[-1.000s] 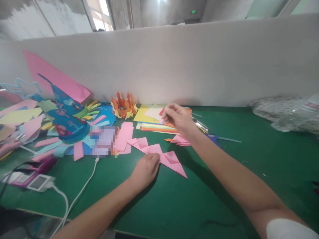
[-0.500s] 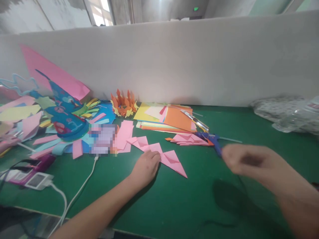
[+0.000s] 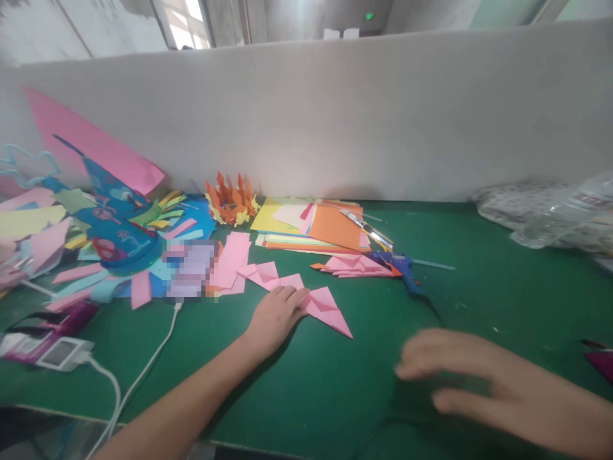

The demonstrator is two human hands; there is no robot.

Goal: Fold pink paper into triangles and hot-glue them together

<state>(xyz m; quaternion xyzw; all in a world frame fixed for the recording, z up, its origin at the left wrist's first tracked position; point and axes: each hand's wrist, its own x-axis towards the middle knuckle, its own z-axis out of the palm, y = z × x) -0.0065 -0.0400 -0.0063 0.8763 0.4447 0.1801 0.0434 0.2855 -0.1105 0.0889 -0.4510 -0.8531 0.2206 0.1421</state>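
Observation:
My left hand (image 3: 275, 314) lies flat with its fingers stretched out on a folded pink paper shape (image 3: 325, 306) made of joined triangles, on the green table (image 3: 335, 383). My right hand (image 3: 460, 377) hovers low over the table at the near right, smeared by motion, fingers spread and pointing left with nothing visible in them. A stack of coloured paper sheets (image 3: 330, 227) with an orange sheet on top lies beyond. Folded pink pieces (image 3: 357, 265) sit beside a blue glue gun (image 3: 405, 271).
A heap of coloured paper crafts (image 3: 110, 236) and an orange paper crown shape (image 3: 230, 201) fill the far left. A white charger and cable (image 3: 62, 354) lie at the near left. Scissors (image 3: 368, 231) rest on the stack. Clear plastic bags (image 3: 550, 214) sit at the right. A grey partition (image 3: 359, 115) stands behind.
My right hand has come back from the paper stack, sweeping right and then down toward the table's near edge. My left hand has stayed on the pink paper shape.

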